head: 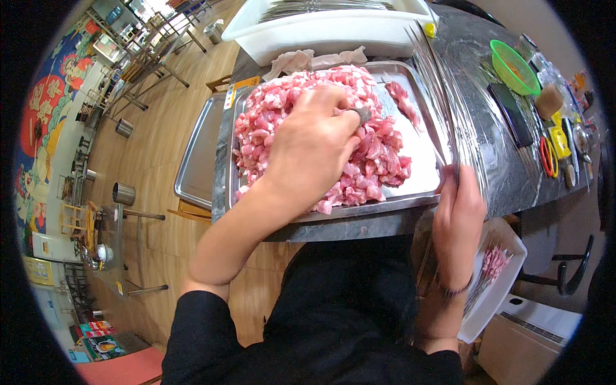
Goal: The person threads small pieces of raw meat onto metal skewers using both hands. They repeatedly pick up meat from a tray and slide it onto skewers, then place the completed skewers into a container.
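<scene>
My left hand (313, 139) rests over a heap of diced raw pink meat (269, 106) in a shallow metal tray (409, 195). Its fingers are curled, with a dark grey cover (363, 115) at one tip; whether they hold a piece is hidden. At the tray's front right corner, my right hand (457, 211) is blurred, its thumb and finger closed on the near end of a metal skewer. A bundle of thin metal skewers (450, 106) lies there along the tray's right rim. Threaded meat (403, 103) lies on the tray's bare right side.
Behind the tray stands a white plastic bin (327, 36) of skewers, with crumpled paper (293, 62) before it. Rightward are a green basket (515, 67), a phone (511, 114) and scissors (548, 156). Below the table edge, a white bin (510, 236) holds meat skewers. Another metal tray (197, 154) sits left.
</scene>
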The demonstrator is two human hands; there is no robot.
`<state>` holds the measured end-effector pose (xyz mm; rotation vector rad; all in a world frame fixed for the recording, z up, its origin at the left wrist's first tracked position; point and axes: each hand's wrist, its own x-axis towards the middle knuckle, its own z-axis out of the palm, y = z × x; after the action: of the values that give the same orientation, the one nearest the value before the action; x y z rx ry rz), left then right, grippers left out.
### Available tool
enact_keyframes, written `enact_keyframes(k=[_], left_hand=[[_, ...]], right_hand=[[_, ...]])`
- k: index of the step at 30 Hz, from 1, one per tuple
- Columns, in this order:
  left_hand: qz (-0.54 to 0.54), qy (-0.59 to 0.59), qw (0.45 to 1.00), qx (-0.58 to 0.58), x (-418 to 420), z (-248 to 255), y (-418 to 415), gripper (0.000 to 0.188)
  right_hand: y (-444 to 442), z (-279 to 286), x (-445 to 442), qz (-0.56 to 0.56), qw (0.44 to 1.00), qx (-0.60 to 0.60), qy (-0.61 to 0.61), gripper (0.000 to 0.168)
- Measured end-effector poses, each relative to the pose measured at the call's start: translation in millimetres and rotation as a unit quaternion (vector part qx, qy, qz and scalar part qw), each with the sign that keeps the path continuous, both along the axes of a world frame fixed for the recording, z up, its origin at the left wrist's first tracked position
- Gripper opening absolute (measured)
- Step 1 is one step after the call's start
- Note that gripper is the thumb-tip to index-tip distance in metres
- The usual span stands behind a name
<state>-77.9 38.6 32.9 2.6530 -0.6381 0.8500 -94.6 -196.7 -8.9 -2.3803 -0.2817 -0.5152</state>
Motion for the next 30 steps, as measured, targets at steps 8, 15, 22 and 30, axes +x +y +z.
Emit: enact_keyframes(k=[8, 15, 22, 30], left_hand=[[0.072, 0.243, 0.883, -0.394, -21, -5, 31, 0.018], [-0.085, 0.247, 0.603, -0.754, -53, -23, 49, 0.02], [-0.059, 0.207, 0.633, -0.744, -76, -25, 48, 0.019], [-0.093, 0.215, 0.591, -0.772, -83, -36, 47, 0.016]], right_hand=[[1, 9, 6, 0.024, 0.996, -0.011, -0.08, 0.006], [14, -22, -99, 0.182, 0.893, 0.307, 0.274, 0.006], [23, -39, -116, 0.152, 0.899, 0.303, 0.276, 0.006], [37, -43, -117, 0.18, 0.913, 0.307, 0.201, 0.013]])
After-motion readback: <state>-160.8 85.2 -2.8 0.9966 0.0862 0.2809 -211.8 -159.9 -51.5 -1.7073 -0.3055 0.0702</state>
